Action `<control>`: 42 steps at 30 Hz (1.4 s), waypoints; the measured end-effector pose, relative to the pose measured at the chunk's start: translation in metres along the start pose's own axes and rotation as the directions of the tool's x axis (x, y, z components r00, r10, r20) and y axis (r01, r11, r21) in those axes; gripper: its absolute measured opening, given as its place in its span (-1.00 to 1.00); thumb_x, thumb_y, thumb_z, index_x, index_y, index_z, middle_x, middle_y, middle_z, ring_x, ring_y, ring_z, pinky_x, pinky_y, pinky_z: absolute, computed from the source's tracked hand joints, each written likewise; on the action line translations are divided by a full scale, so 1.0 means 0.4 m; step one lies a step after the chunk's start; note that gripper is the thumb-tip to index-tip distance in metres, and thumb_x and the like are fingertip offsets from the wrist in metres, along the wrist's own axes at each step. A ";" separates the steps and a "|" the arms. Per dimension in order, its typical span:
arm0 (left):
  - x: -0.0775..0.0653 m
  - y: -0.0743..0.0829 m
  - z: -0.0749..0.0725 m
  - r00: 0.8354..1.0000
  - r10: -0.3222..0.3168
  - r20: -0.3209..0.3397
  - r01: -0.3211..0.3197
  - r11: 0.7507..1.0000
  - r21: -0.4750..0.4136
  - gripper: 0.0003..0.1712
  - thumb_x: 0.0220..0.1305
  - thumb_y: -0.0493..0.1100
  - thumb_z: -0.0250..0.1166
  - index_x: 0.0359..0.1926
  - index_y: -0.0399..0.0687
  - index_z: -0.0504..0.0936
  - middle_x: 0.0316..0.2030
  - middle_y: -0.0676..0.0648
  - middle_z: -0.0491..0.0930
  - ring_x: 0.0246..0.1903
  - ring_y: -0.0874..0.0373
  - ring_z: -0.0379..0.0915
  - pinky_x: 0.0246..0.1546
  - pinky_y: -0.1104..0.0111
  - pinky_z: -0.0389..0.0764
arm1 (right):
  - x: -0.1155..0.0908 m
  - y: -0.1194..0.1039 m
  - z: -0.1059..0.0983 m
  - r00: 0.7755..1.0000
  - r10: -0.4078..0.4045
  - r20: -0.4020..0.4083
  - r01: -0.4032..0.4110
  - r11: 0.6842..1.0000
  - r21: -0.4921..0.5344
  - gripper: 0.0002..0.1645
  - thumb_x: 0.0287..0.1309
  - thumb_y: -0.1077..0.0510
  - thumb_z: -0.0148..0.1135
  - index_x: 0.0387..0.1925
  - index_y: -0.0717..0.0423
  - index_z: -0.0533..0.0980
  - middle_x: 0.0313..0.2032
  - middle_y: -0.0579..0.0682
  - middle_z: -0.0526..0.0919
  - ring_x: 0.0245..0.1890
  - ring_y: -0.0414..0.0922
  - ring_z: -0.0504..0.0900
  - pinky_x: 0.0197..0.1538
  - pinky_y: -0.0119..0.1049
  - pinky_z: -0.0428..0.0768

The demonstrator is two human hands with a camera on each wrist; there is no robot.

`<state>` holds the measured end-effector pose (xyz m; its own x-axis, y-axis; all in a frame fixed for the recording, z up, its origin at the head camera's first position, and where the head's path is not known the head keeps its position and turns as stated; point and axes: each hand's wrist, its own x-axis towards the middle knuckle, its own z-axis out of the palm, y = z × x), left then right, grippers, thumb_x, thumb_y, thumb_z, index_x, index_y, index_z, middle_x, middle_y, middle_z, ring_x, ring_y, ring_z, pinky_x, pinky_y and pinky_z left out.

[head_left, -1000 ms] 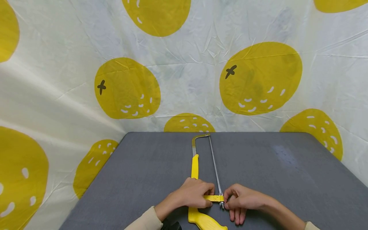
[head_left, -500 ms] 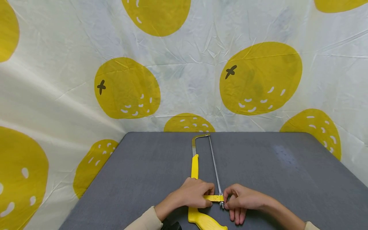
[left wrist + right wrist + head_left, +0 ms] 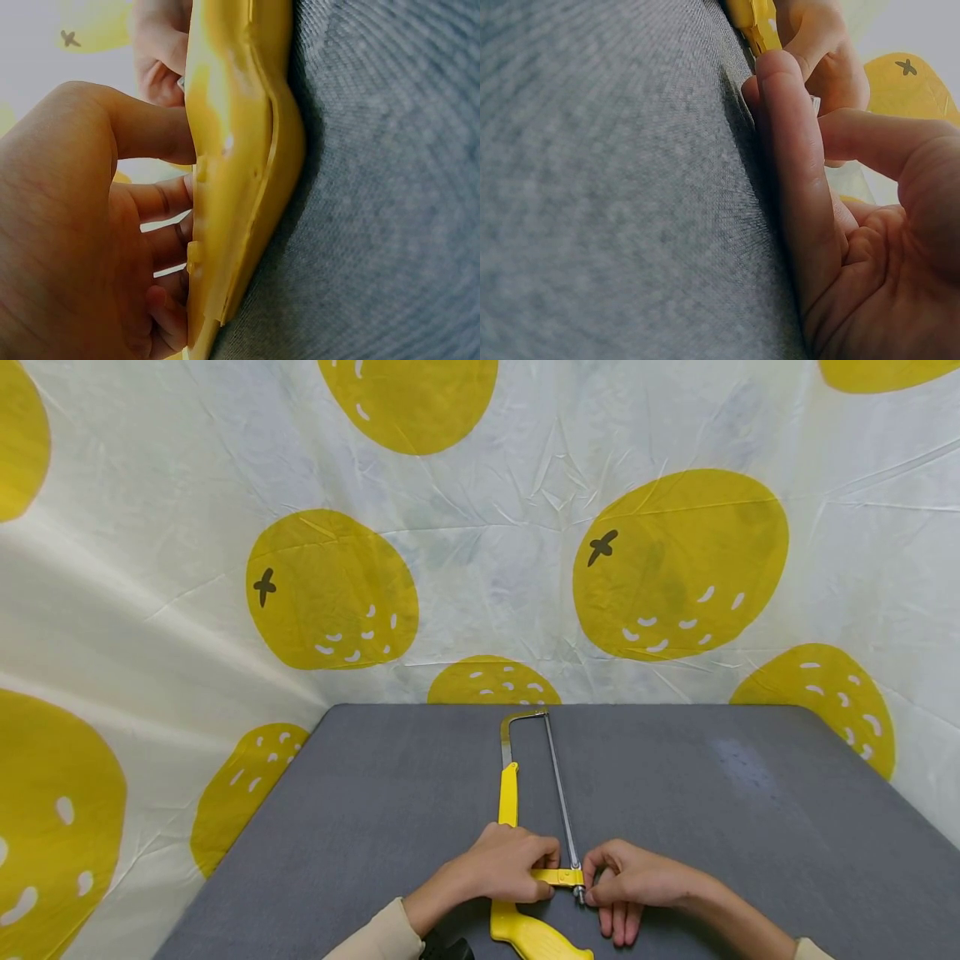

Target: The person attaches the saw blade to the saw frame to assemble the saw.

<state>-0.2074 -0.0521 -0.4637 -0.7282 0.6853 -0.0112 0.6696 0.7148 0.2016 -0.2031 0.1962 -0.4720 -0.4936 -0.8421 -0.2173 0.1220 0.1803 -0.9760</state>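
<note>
A yellow hacksaw (image 3: 508,793) lies flat on the grey table, its handle (image 3: 536,937) toward me and its thin blade (image 3: 561,789) along the right side. My left hand (image 3: 504,862) grips the frame near the handle, thumb and fingers about the yellow crosspiece (image 3: 557,877). At the blade's near end, a small metal wing nut (image 3: 579,893) sits just below the crosspiece. My right hand (image 3: 637,881) pinches at that nut with thumb and index finger, the other fingers resting on the table. The left wrist view shows the yellow handle (image 3: 232,150) beside my left fingers.
The grey cloth-covered table (image 3: 405,777) runs back to a white curtain (image 3: 491,585) printed with yellow fruit. A pale patch (image 3: 742,768) marks the table's right side. A dark object (image 3: 450,950) shows beneath my left wrist.
</note>
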 end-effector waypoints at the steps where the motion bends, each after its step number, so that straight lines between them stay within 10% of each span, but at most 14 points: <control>1: 0.000 0.000 0.000 1.000 0.001 0.002 -0.001 1.000 -0.002 -0.84 0.15 0.11 0.36 -0.38 0.37 0.50 -0.67 0.26 0.31 -0.70 0.36 0.20 -0.62 0.39 0.20 | 0.000 0.000 0.000 1.000 -0.001 0.000 0.001 1.000 0.000 -0.92 0.30 0.32 0.14 -0.19 0.27 0.48 -0.57 -0.06 0.73 -0.63 -0.28 0.73 -0.55 -0.38 0.64; 42: -0.001 0.006 -0.005 1.000 -0.015 0.007 0.015 1.000 -0.010 -0.84 0.15 0.09 0.37 -0.38 0.35 0.51 -0.66 0.25 0.30 -0.70 0.35 0.20 -0.61 0.39 0.20 | -0.003 -0.006 0.001 1.000 0.000 0.030 0.000 1.000 -0.003 -0.87 0.32 0.26 0.28 -0.18 0.21 0.48 -0.56 -0.09 0.74 -0.63 -0.35 0.70 -0.57 -0.42 0.62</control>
<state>-0.2059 -0.0509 -0.4611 -0.7375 0.6751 -0.0208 0.6568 0.7240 0.2109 -0.2025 0.1968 -0.4693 -0.4677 -0.8568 -0.2171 0.1194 0.1821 -0.9760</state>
